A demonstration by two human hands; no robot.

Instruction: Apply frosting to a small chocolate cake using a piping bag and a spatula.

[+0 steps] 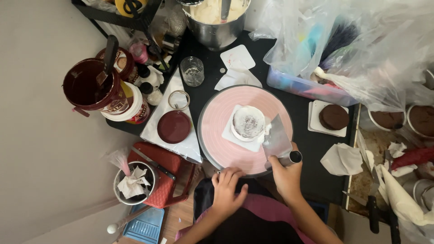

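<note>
So, looking down at a black counter (312,144) with a pink turntable (217,131) in the middle. A small round cake (248,122) sits on a white square board (229,133) near the turntable's center, white frosting round the sides and a patchy, part-covered dark top. The right hand (285,174) is closed round the handle of a metal scraper (276,138), blade standing against the cake's right side; the handle itself is mostly buried in the fist, only its round end pokes out. The left hand (227,187) rests at the turntable's near edge, fingers curled, holding nothing I can see, though the fingertips are tucked under so it's hard to say how it grips the rim.

Off to the right, a bare chocolate cake layer (334,116) sits on its own white board. Plastic bags (352,40) cover a blue tub (307,88), contents unclear. A steel mixing bowl (216,22) of cream is cut off by the top edge. On the left there's an open brown tub (88,86) and a glass (192,71).
</note>
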